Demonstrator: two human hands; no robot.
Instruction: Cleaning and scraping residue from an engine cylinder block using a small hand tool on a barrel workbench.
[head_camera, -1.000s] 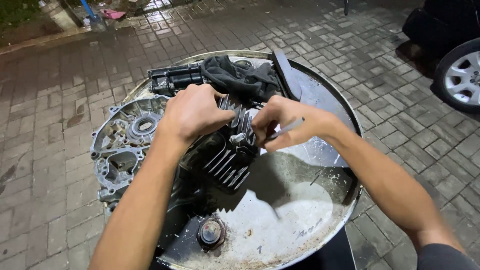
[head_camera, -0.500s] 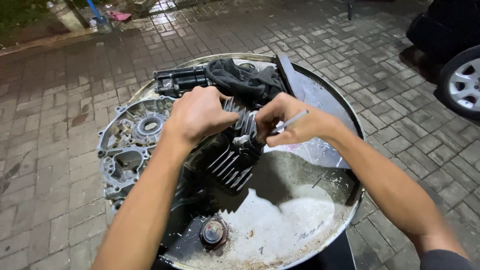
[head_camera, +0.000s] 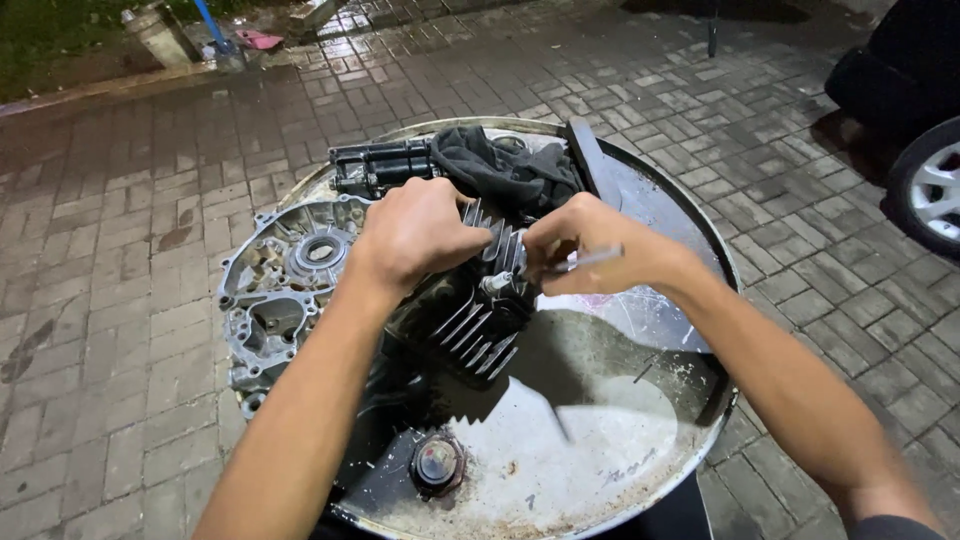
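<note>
I see the black finned metal engine cylinder (head_camera: 470, 315) lying on the round steel drum-top counter (head_camera: 640, 420), long axis running toward lower right. Left hand (head_camera: 415, 232) is clamped over its upper fins; right hand (head_camera: 585, 245), just beside, pinches a thin silver tool (head_camera: 590, 259) pointed at it

Wet brick paving (head_camera: 130, 200), night light

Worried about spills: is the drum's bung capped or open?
Capped: a round cap sits in the drum top, no hole showing.
</note>
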